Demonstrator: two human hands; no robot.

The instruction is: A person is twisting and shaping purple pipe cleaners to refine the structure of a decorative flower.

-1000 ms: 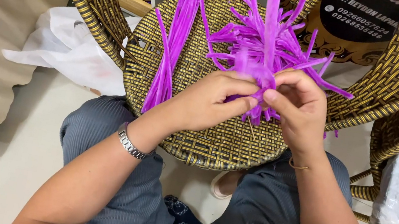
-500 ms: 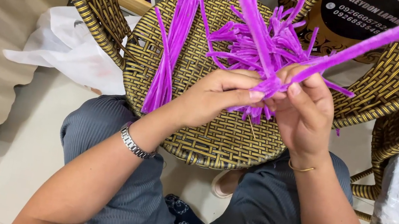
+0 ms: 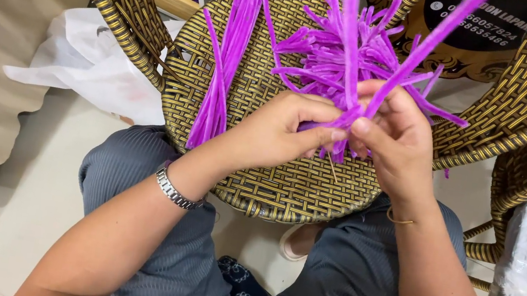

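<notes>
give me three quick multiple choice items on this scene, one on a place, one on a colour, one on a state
1. Where does the straight bundle of pipe cleaners lie?
A. on the woven stool
B. on the floor
C. on the person's lap

2. What colour are the pipe cleaners?
A. green
B. purple
C. white

3. What are the hands doing?
A. resting empty
B. pinching a cluster of pipe cleaners together
C. holding scissors

Answers: 1 A, the bundle rests on the woven stool. 2 B, all are purple. 3 B, the left hand and right hand grip the cluster at its base.
</notes>
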